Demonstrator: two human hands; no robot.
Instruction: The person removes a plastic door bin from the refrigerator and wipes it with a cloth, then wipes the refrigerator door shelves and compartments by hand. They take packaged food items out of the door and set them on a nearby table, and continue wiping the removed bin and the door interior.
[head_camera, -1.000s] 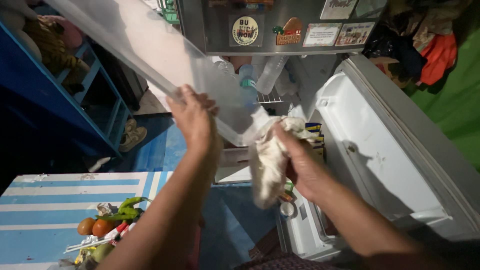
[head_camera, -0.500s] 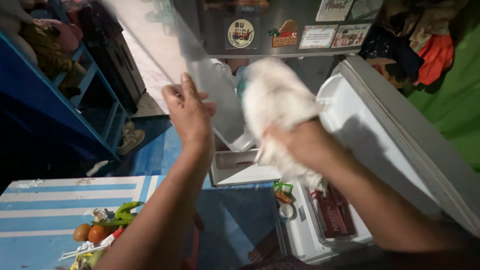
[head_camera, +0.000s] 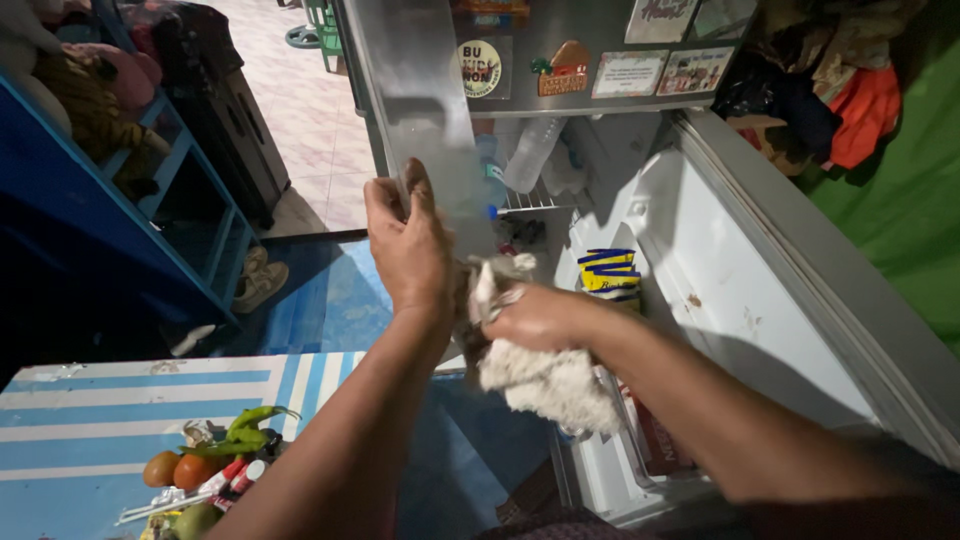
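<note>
Lower now than half a second ago, the right hand (head_camera: 540, 318) has dropped from in front of the fridge opening to just beside the left wrist, fingers curled tight around a white cloth (head_camera: 545, 380) that hangs in a rumpled bunch below the fist. The left hand (head_camera: 408, 240) has hardly shifted: it stands upright, fingers together and pressed to the lower edge of a clear shelf panel (head_camera: 420, 110), thumb side toward the camera; whether the fingers wrap behind the panel cannot be told. Cloth and panel sit close, the cloth just under the panel's bottom edge.

Nearest on the left lies a blue-and-white striped mat (head_camera: 120, 400) with tomatoes (head_camera: 180, 468) and green chillies (head_camera: 245, 425) at its lower edge. Past it the floor is blue, and a pair of sandals (head_camera: 255, 280) rests beside a blue rack (head_camera: 110, 190).

On the right, the open fridge door (head_camera: 760, 290) shows its white inner lining, with a yellow and blue packet (head_camera: 610, 270) in its tray. Deeper in, a plastic bottle (head_camera: 532, 155) leans on a wire rack. Above, stickers and magnets cover the grey freezer door (head_camera: 590, 60). Farthest back are tiled floor (head_camera: 300, 100) and a green wall (head_camera: 900, 210) hung with clothes.
</note>
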